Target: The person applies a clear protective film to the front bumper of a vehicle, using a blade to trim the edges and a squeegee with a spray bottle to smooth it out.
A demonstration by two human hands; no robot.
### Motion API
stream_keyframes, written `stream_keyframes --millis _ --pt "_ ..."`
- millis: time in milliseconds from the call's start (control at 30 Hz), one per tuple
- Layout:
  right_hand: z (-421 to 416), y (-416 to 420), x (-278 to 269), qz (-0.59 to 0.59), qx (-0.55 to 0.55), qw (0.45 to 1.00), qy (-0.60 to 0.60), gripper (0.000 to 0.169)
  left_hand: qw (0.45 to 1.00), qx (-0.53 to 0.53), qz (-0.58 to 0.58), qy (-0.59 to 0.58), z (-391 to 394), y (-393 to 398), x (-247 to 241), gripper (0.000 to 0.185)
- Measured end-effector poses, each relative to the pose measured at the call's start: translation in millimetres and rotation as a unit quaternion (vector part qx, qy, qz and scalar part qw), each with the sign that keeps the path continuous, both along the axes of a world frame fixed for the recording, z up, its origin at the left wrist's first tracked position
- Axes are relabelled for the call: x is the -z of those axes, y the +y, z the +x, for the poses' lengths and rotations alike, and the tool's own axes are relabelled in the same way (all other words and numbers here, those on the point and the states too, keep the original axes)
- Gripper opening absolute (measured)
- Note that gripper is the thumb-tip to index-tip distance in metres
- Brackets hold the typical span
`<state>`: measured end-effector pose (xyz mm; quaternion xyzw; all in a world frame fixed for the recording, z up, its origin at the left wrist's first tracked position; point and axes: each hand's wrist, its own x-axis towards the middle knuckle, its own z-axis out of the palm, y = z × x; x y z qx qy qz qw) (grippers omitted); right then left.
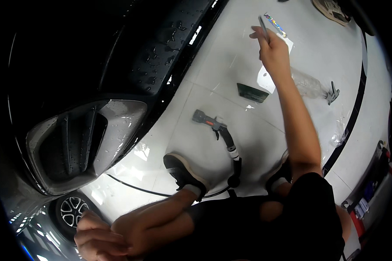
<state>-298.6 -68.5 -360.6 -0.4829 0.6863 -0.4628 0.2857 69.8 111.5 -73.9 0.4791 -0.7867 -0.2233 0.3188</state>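
Observation:
My right hand (274, 52) is stretched out over the floor, shut on a thin, narrow tool (263, 27) whose kind I cannot tell. Beneath that arm lies a clear spray bottle (308, 84) with a grey trigger head. A dark green trapezoid blade or pad (252, 93) lies on the floor to the left of the bottle, by a white sheet (265, 80). My left hand (99, 236) is at the lower left, fingers curled and blurred; whether it holds anything is unclear. Water drops dot the dark car's bumper (121, 120) on the left.
A hose spray gun (215, 124) lies on the pale tiled floor (179, 130) before my feet, its hose running left towards the car. Crumpled clear film (339, 133) lies at the right. Another person's shoe (331, 11) shows at the top right. A car wheel (73, 211) stands at the lower left.

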Motion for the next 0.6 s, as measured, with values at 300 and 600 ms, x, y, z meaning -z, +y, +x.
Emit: stream_keyframes --millis 300,600 --pt "-6.4 116.4 121.1 0.148 -0.380 0.850 0.333 0.069 0.976 0.173 0.126 -0.035 2.5 -32.9 -2.2 0.040" --pt "49.8 50.8 -15.4 -0.067 -0.224 0.948 -0.215 0.028 0.975 0.188 0.115 0.008 1.7 -22.5 0.1 0.034"
